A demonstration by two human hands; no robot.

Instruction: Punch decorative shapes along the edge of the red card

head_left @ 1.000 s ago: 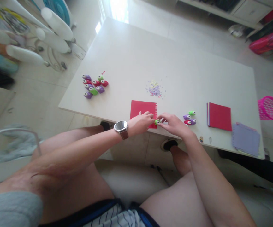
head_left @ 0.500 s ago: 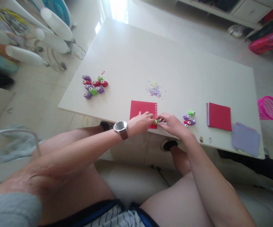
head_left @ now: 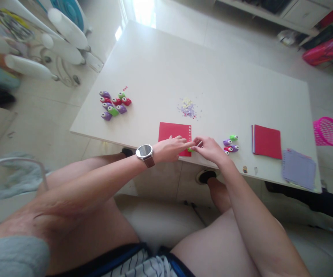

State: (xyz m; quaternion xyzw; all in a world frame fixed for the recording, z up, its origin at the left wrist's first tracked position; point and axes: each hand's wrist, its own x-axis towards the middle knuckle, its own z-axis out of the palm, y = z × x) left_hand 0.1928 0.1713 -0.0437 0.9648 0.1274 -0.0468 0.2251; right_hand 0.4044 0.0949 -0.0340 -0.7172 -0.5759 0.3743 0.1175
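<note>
A red sheet of paper [head_left: 169,131] lies at the table's near edge, with a row of small punched holes along its right side. My left hand [head_left: 174,148] rests over the sheet, fingers stretched out, its forefinger reaching across a small green craft punch [head_left: 189,150]. That punch sits at the sheet's right edge, mostly hidden by fingers. Curled in from the right, my right hand [head_left: 208,149] pinches the punch at its right side. A few more craft punches, among them a purple one [head_left: 227,142] and a green one [head_left: 233,137], stand right of my right hand.
Paper confetti [head_left: 189,109] is heaped mid-table. Several punches, including a green one [head_left: 113,111], are grouped at the left. To the right lie a stack of red-topped paper [head_left: 267,141] and purple sheets [head_left: 299,169]. A pink basket [head_left: 329,131] stands beyond the table.
My left forefinger has moved right, over the top of the green craft punch, covering most of it. My right hand has stayed at the punch with its fingers slightly shifted.
</note>
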